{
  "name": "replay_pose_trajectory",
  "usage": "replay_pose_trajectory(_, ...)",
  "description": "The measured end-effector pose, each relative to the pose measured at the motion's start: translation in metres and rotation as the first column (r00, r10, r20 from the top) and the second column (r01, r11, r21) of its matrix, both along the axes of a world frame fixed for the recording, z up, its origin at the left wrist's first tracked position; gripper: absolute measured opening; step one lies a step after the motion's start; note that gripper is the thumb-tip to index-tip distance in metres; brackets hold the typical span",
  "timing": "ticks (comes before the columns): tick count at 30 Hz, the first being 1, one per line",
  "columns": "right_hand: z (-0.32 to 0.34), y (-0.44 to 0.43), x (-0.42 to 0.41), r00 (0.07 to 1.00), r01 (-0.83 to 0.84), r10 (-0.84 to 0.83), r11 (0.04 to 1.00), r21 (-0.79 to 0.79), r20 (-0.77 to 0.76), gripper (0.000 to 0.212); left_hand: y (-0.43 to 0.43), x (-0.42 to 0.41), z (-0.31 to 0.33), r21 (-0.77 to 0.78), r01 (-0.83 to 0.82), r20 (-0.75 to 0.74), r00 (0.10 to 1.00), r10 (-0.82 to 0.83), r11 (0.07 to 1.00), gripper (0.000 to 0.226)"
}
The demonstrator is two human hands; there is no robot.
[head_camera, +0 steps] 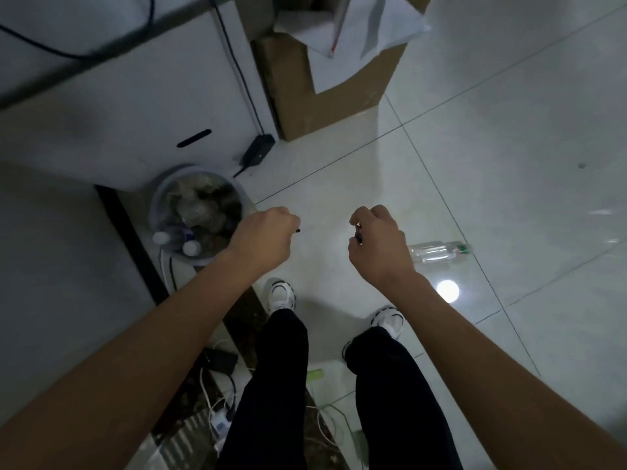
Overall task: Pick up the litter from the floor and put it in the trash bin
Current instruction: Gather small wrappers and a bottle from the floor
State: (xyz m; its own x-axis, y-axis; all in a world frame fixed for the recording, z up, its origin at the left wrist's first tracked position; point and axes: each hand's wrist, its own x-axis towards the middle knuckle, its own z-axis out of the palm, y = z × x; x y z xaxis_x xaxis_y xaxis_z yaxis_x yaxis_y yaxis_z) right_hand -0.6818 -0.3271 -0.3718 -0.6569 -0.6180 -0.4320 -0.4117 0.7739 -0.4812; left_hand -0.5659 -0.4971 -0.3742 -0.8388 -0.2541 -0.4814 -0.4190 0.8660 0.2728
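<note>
The pale tiled floor (pixel 509 130) filled most of the right half of the frame, with a bright spot of light reflected on it just right of my right forearm. A white cabinet (pixel 135 113) took up the upper left, and a brown cardboard box (pixel 295 96) stood beside it at top centre with white paper (pixel 356 35) draped over its open top. My two bare forearms reached up from the bottom corners, and between them my legs in dark trousers (pixel 271 385) ended in white shoes (pixel 281 295). The trash bin (pixel 153 212) sat left of centre against the foot of the cabinet, already heaped with crumpled rubbish and white-capped bottles. My left hand (pixel 264 232) hung clenched just right of the bin's rim, gripping a small dark piece (pixel 298 230) that poked out by the knuckles; it was too small to tell what it was. My right hand (pixel 376 242) was curled as well, near the middle of the frame, pinching a second dark piece (pixel 358 237) between thumb and fingers. A clear plastic bottle (pixel 437 251) with a green cap lay on its side on the floor, just right of that hand. A black adapter (pixel 257 151) rested at the cabinet's lower corner, and tangled cables (pixel 217 401) lay at the lower left.
</note>
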Motion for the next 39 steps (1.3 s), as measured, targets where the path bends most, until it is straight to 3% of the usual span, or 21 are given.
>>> replay_pose_trajectory(10,-0.025,-0.088,0.047,0.978,-0.208,0.208,0.978,-0.007,-0.017,0.028,-0.059,0.081,-0.035,-0.017,-0.148,0.013,0.989,0.148,0.989,0.005)
replay_pose_trajectory(14,-0.038,-0.116,0.068,0.949,-0.313,0.313,0.95,0.004,-0.034,0.029,-0.072,0.117,-0.049,0.011,-0.242,-0.027,0.97,0.242,0.97,0.027)
replay_pose_trajectory(20,-0.062,-0.154,0.095,0.89,-0.453,0.453,0.892,0.007,-0.052,0.029,-0.097,0.15,-0.078,0.031,-0.348,0.004,0.937,0.348,0.937,0.005)
replay_pose_trajectory(25,-0.093,-0.186,0.108,0.847,-0.527,0.527,0.85,0.011,-0.073,0.028,-0.119,0.156,-0.109,-0.059,-0.417,0.052,0.906,0.42,0.907,0.029)
replay_pose_trajectory(32,-0.144,-0.224,0.115,0.805,-0.589,0.59,0.807,0.041,-0.065,0.011,-0.148,0.157,-0.161,-0.045,-0.419,0.046,0.906,0.421,0.907,0.038)
replay_pose_trajectory(39,-0.175,-0.24,0.113,0.799,-0.597,0.6,0.8,0.058,-0.042,0.02,-0.159,0.16,-0.191,-0.045,-0.416,0.016,0.909,0.417,0.908,0.045)
